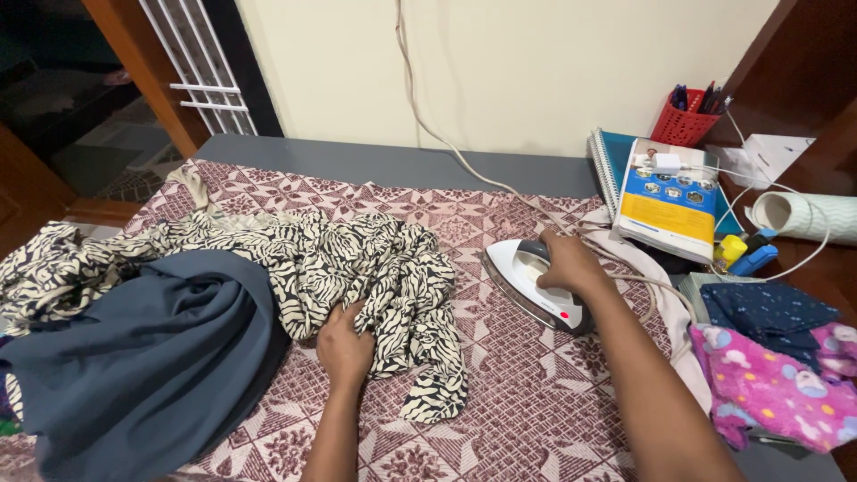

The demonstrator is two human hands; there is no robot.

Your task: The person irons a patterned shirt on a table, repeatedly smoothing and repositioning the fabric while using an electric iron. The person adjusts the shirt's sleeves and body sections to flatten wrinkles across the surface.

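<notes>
Near centre, left hand [346, 351] fingers clenched on zebra-print cloth [357, 268] bunched beside blue cloth [134, 357], apparently anchoring it; right hand [567, 263] wrapped around iron [536, 286] handle, soleplate flat on patterned sheet [518, 393].

A grey worktop [375, 162] stands against the wall, most of it under a maroon patterned cloth [527, 402]. On the cloth lie a black-and-cream printed garment [357, 259] (crumpled), a slate-blue garment [134, 357] and a white iron [536, 284]. At the right edge sit folded pink and navy clothes [777, 357], notebooks [665, 192] and a red pen basket [683, 125].
</notes>
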